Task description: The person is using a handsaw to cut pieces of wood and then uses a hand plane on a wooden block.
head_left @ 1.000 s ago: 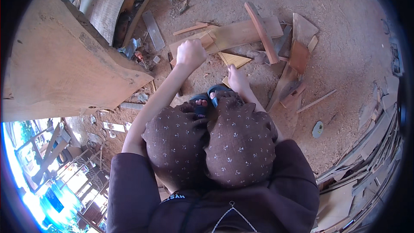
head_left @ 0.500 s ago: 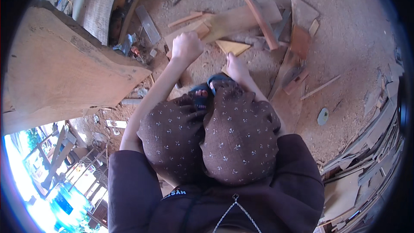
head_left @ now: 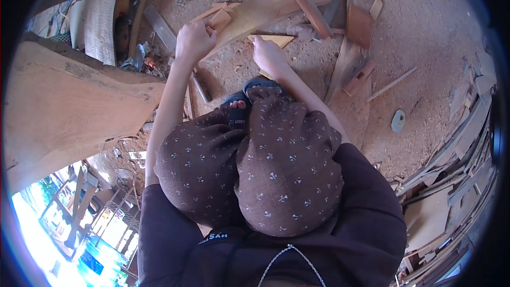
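A long pale board (head_left: pixel 265 9) lies on the dirt floor beyond my feet. At its near left end, my left hand (head_left: pixel 195 43) is closed against a small wooden block (head_left: pixel 220 19) that rests on the board. My right hand (head_left: pixel 270 56) is closed, with its fingertips at the left corner of a yellow triangular piece of wood (head_left: pixel 280 39) beside the board's near edge. My fingers hide whatever they may pinch. A bit of yellow shows under my right wrist.
A reddish wooden bar (head_left: pixel 304 4) lies across the board. Near my left forearm is a dark rod-like handle (head_left: pixel 201 88). A big wooden slab (head_left: pixel 79 111) stands at left, stacked wood strips (head_left: pixel 451 191) at right. A pale disc (head_left: pixel 398 121) lies on the floor.
The whole view has shifted, so the floor things sit higher and further left. My left hand has moved left along the board; my right hand has reached further forward over the yellow triangle.
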A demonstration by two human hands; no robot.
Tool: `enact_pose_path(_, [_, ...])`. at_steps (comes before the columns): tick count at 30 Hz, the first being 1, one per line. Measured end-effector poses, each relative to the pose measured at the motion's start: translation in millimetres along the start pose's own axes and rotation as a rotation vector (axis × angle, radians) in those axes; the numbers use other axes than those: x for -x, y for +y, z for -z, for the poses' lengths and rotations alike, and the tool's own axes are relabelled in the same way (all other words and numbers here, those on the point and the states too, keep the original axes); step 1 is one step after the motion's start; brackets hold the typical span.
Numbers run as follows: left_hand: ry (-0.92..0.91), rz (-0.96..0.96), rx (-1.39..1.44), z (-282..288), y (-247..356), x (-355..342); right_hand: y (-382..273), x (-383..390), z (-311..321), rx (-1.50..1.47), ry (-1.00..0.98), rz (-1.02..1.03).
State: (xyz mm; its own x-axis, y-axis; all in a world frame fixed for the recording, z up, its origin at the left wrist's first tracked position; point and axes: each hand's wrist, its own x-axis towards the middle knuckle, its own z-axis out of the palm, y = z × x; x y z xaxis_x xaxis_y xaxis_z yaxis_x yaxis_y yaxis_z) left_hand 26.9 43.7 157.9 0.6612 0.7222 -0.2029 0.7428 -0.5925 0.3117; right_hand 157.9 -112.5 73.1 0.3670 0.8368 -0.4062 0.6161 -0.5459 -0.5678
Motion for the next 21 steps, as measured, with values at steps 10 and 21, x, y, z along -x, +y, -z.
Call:
enact_pose_path(10, [-0.038, -0.064, 0.031, -9, 11, 4, -23, -57, -7, -0.024, -0.001, 0.017])
enact_pose_path(21, [-0.103, -0.035, -0.023, -1, -13, -3, -22, -13, -6, -0.049, 0.031, -0.028])
